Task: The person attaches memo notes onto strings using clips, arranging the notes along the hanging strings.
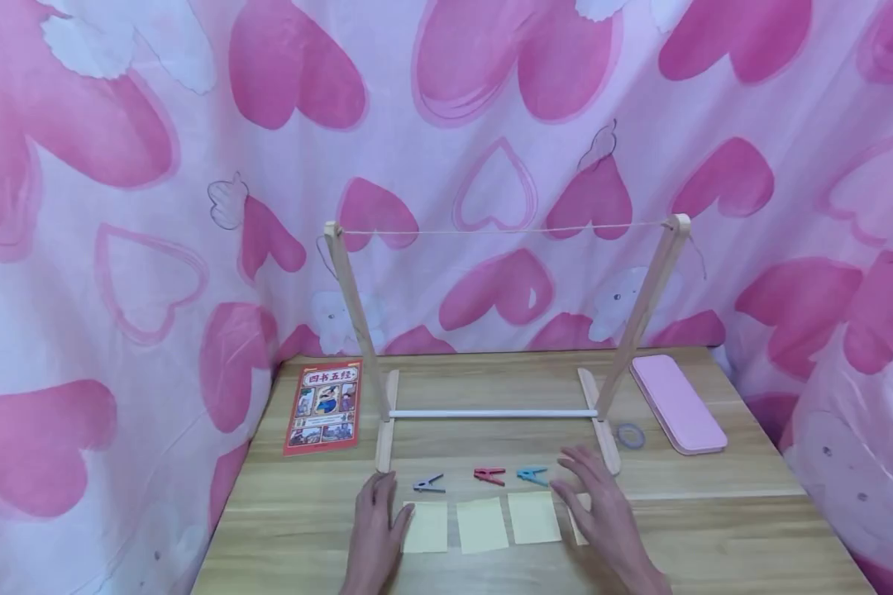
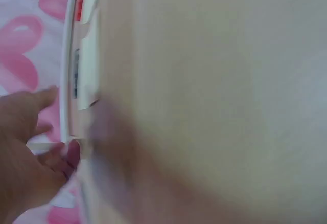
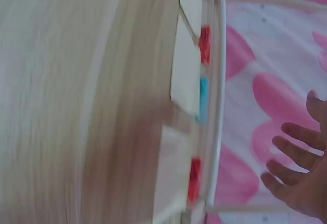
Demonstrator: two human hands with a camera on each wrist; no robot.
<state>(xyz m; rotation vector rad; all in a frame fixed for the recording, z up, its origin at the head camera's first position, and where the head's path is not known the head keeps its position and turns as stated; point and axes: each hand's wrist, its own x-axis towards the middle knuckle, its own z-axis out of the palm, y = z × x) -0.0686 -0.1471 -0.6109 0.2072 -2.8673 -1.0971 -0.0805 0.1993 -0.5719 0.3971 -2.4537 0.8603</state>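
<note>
Head view: before the pale wooden frame (image 1: 652, 297), my left grip (image 1: 374, 516) and right grip (image 1: 599, 506) are unclosed, empty; brushing could skew the square yellow paper notes (image 1: 482, 525).

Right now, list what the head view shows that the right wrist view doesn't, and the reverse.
Only the head view: the red booklet, pink case, small gray ring, string and left hand.

Only the right wrist view: a second red clip, past the blue clip.

Both: that blue clip, the gray clip, the other red clip, pale yellow notes, the white rod and the right hand.
</note>
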